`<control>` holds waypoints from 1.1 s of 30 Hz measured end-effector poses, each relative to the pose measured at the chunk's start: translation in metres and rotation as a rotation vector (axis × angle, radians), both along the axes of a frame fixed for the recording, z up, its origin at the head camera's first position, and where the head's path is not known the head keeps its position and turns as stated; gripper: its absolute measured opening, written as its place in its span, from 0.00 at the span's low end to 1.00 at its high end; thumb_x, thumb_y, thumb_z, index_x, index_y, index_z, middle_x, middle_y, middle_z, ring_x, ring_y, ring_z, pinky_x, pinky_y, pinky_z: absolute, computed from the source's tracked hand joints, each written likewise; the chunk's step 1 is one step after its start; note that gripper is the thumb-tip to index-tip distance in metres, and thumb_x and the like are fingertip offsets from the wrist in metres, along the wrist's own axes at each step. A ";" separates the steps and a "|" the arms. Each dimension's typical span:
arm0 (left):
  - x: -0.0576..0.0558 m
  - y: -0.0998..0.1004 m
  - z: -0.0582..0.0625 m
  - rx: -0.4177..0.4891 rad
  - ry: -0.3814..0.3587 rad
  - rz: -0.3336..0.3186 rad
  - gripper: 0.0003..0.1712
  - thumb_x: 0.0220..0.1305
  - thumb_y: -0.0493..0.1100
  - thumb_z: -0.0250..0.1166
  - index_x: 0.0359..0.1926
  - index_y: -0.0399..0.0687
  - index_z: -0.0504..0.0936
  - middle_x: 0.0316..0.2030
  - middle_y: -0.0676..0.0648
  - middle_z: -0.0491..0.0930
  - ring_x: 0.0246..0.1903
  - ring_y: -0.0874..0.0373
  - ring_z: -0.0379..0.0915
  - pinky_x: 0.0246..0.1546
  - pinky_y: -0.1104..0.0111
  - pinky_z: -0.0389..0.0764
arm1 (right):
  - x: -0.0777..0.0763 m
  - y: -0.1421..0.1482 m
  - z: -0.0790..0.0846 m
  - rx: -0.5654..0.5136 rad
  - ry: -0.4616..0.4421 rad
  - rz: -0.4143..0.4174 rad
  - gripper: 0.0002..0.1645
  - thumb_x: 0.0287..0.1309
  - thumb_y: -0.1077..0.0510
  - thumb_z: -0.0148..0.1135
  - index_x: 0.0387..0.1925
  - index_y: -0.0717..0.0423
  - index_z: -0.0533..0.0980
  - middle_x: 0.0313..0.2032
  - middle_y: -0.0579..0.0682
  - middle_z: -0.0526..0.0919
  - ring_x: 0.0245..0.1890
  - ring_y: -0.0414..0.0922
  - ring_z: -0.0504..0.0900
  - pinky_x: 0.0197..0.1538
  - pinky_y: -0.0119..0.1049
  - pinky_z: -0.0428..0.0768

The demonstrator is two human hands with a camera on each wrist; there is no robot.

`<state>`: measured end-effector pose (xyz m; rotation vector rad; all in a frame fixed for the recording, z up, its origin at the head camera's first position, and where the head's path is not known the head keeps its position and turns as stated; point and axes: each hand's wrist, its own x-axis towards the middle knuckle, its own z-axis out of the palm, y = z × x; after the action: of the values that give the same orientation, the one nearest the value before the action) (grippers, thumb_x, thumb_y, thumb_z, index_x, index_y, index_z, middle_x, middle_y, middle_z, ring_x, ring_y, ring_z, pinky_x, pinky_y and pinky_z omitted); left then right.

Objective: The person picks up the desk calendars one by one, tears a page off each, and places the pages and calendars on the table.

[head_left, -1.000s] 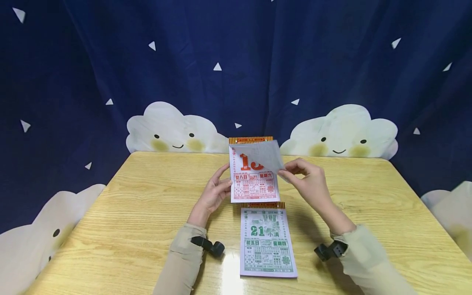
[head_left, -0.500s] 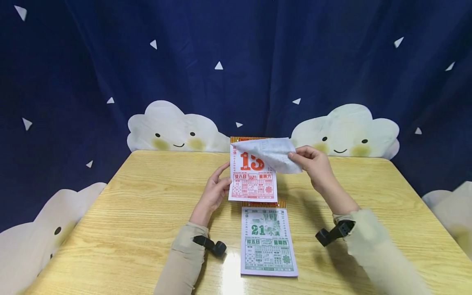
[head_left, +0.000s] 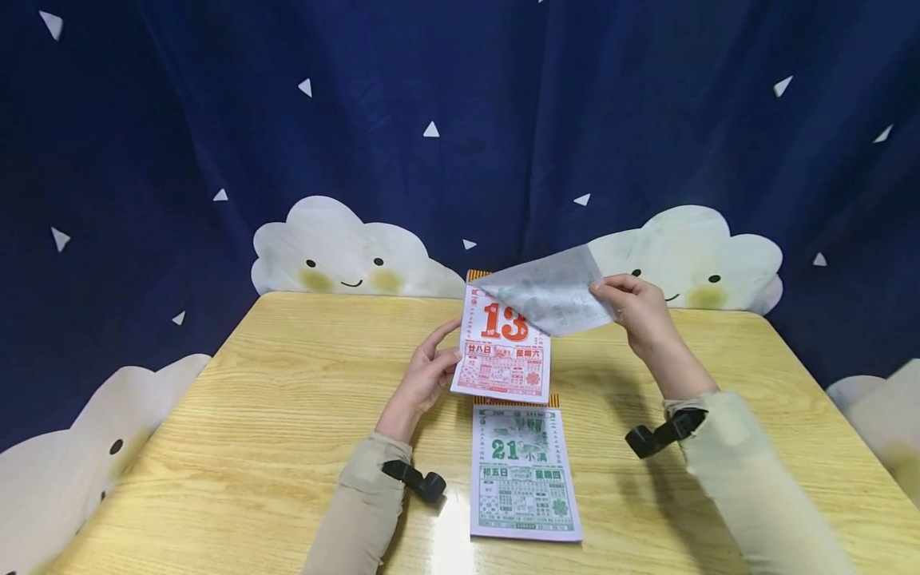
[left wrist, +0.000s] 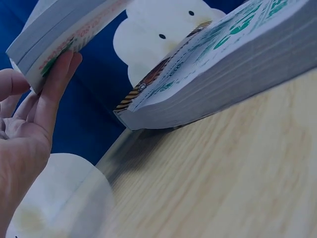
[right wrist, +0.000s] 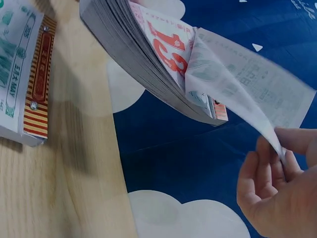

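A tear-off calendar (head_left: 503, 371) with a red 13 on its face is held up, tilted, over the far part of the table. My left hand (head_left: 424, 379) grips its left edge, thumb at the front; the left wrist view shows fingers (left wrist: 62, 74) against its underside. Between thumb and fingers my right hand (head_left: 640, 311) pinches a corner of a thin, pale page (head_left: 557, 291). That page slants up and right across the calendar's top, hiding part of the binding. A second calendar (head_left: 525, 479), with a green 21, lies flat on the table, nearer me.
The wooden table (head_left: 273, 415) ends at a dark blue curtain (head_left: 388, 144) with smiling white clouds. A striped red and yellow binding strip (right wrist: 39, 74) tops the flat calendar. Each wrist wears a small black camera.
My right hand has moved right and upward, drawing the page out from over the red 13, which now shows whole. The left hand has shifted slightly right with the calendar.
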<state>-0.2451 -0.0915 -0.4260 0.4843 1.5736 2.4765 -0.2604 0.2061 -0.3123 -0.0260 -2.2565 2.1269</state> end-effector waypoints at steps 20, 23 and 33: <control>0.000 0.005 0.001 -0.060 -0.007 0.069 0.36 0.57 0.24 0.48 0.67 0.43 0.55 0.31 0.52 0.83 0.26 0.60 0.80 0.28 0.69 0.81 | -0.012 -0.012 0.023 0.267 0.129 -0.023 0.05 0.50 0.52 0.65 0.25 0.45 0.77 0.21 0.34 0.76 0.21 0.32 0.74 0.24 0.25 0.76; 0.000 0.006 0.001 -0.073 -0.017 0.070 0.36 0.57 0.25 0.49 0.67 0.43 0.55 0.32 0.51 0.83 0.26 0.60 0.80 0.28 0.69 0.81 | -0.012 -0.014 0.025 0.267 0.129 -0.022 0.07 0.49 0.50 0.66 0.22 0.43 0.76 0.19 0.34 0.75 0.20 0.32 0.74 0.23 0.26 0.76; 0.000 0.007 0.001 -0.036 -0.068 0.095 0.33 0.56 0.25 0.49 0.65 0.38 0.58 0.28 0.53 0.83 0.24 0.62 0.79 0.28 0.71 0.81 | -0.011 -0.017 0.026 0.205 0.017 0.020 0.11 0.51 0.52 0.63 0.16 0.43 0.73 0.19 0.36 0.74 0.20 0.33 0.74 0.24 0.26 0.75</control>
<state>-0.2453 -0.0849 -0.4254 0.3237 1.6483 2.4995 -0.2715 0.1890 -0.2858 0.0219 -2.4618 1.8855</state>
